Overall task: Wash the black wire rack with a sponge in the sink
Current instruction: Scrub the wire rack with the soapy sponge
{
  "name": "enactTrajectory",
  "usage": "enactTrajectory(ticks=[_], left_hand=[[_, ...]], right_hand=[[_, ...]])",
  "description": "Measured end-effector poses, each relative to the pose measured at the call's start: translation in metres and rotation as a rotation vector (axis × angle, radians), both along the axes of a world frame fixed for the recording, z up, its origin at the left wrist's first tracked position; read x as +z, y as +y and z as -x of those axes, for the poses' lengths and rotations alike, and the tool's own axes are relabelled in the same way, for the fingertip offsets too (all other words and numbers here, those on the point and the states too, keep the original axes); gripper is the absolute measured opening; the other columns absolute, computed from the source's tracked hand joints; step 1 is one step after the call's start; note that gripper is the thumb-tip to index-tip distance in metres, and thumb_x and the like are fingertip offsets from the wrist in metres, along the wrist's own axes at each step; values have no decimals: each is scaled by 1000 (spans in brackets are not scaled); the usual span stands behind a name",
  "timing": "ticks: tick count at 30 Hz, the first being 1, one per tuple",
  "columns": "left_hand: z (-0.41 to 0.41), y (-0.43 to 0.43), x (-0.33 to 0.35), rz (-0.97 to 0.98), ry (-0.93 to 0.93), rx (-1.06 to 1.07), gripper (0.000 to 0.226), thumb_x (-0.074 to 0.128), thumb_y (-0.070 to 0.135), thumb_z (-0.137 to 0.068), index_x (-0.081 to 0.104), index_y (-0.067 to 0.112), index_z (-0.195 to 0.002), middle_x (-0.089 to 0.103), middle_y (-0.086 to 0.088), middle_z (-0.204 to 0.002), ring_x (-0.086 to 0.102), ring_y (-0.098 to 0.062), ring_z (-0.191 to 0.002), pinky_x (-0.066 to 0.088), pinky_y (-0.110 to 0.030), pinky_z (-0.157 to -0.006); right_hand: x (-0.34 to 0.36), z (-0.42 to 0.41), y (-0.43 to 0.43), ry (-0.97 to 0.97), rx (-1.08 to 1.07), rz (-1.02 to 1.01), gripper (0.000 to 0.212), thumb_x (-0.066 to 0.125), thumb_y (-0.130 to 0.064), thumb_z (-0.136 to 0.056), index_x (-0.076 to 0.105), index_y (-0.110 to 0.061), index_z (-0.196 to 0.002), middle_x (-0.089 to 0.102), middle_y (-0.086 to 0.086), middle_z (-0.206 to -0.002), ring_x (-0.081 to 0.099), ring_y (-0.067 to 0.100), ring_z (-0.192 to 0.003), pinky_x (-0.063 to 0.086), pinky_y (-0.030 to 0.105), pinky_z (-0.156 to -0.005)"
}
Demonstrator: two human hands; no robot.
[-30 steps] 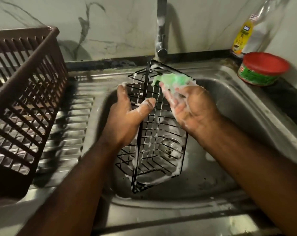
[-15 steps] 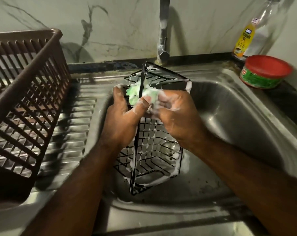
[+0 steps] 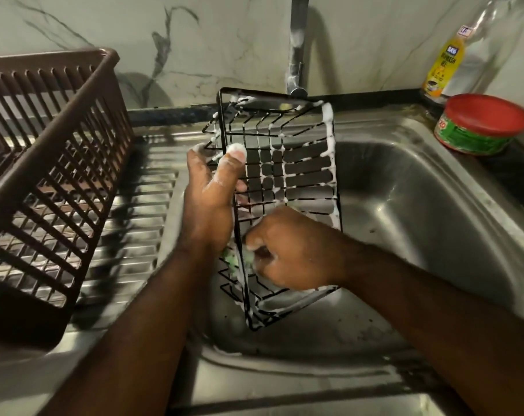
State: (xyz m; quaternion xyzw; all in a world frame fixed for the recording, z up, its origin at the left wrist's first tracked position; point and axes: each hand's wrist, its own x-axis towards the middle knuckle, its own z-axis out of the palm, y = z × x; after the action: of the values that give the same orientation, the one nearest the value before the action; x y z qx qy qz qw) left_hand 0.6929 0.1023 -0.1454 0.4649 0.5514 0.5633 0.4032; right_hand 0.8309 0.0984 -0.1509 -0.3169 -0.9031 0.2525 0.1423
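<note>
The black wire rack (image 3: 296, 169) stands on end over the steel sink (image 3: 419, 205), its wires streaked with white foam. My left hand (image 3: 209, 202) grips the rack's left edge bar, with the soapy thumb over the front. My right hand (image 3: 290, 253) is low on the rack, its fingers curled round the green sponge (image 3: 248, 258) and pressing it against the lower wires. Only a small foamy part of the sponge shows between my hands.
A brown plastic dish basket (image 3: 44, 181) sits on the ribbed draining board at the left. The tap (image 3: 296, 55) rises behind the rack. At the back right stand a yellow dish-soap bottle (image 3: 443, 67) and a red-lidded green tub (image 3: 485, 124).
My right hand has slid the sponge from the rack's top down to its lower part. The rack now stands more upright, with more foam on its upper wires. My left hand keeps its hold.
</note>
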Motion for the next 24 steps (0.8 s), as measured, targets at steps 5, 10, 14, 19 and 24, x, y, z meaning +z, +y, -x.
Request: enactTrajectory(ticks=[5,10,14,19,24], left_hand=[[1,0,-1,9,-50,-45,56,57,69,-79,51,30,-118,66,2,-112,69,-15,-97,56,-49,-81],[-2,0,-4,33,-13,-84,83,61,73,-72,43,26,-138,61,-9,-132,69,-26,-103,61,-55,-74],[-7,-5,-1,38,-22,-159,94,64,70,-68,38,23,-145,56,-21,-136,69,-27,-94,61,-52,-71],[-10,-6,-4,-8,26,-223,60,68,55,-79,53,26,-129,68,5,-114,70,-8,-96,61,-35,-72],[-5,-5,1,-22,-74,-123,78,73,59,-76,48,12,-134,59,-18,-128,66,-25,-110,55,-57,-93]], right_hand=[[9,-13,14,393,-549,95,23,60,-8,-94,70,-9,-115,73,-1,-97,70,3,-69,57,18,-59],[5,-19,29,710,-977,204,46,70,-17,-86,61,-15,-131,71,0,-109,71,8,-87,62,30,-71],[4,-18,28,599,-970,-156,39,74,-28,-88,64,-14,-123,71,-4,-108,66,3,-89,49,4,-67],[4,-23,33,271,-599,-358,30,68,-16,-91,64,-11,-120,67,2,-110,61,9,-92,42,4,-70],[0,-20,25,-9,-150,-242,30,64,4,-84,67,-9,-112,65,5,-107,51,5,-91,35,4,-74]])
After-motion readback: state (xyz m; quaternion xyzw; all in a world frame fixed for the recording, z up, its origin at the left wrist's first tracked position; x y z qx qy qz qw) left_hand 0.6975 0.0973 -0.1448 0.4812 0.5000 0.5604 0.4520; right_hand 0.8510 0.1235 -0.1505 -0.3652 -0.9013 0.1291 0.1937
